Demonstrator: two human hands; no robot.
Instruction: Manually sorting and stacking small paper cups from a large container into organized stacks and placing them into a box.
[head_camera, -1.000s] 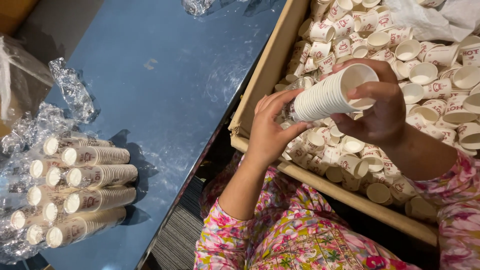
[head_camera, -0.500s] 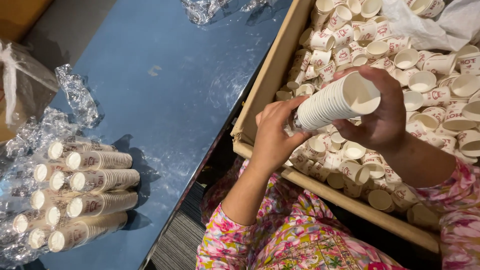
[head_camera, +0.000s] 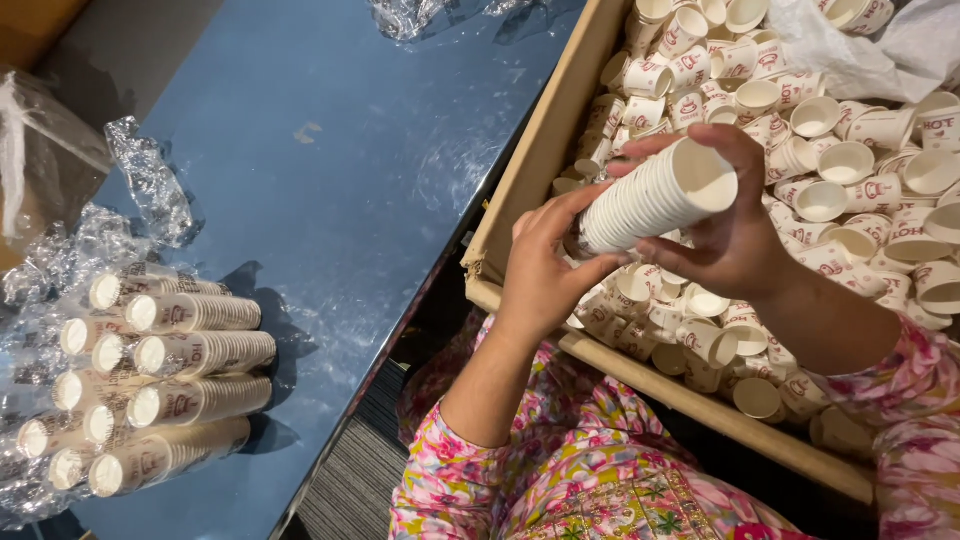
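Both hands hold a long nested stack of white paper cups (head_camera: 655, 197), tilted, its open mouth up and to the right. My left hand (head_camera: 545, 272) grips the stack's lower end. My right hand (head_camera: 725, 235) wraps its upper end, fingers over the rim. The stack hovers above a cardboard box (head_camera: 530, 160) filled with several loose white paper cups (head_camera: 820, 200) printed in red.
A blue table (head_camera: 330, 180) lies to the left. On its near left corner, several wrapped cup stacks (head_camera: 170, 380) rest on crinkled clear plastic (head_camera: 150, 185). More plastic wrap (head_camera: 420, 15) sits at the table's far edge. A white bag (head_camera: 850, 50) lies in the box.
The view has shifted slightly; the stack sits a little lower and more centred in my hands, with my left hand closing further round its bottom end.
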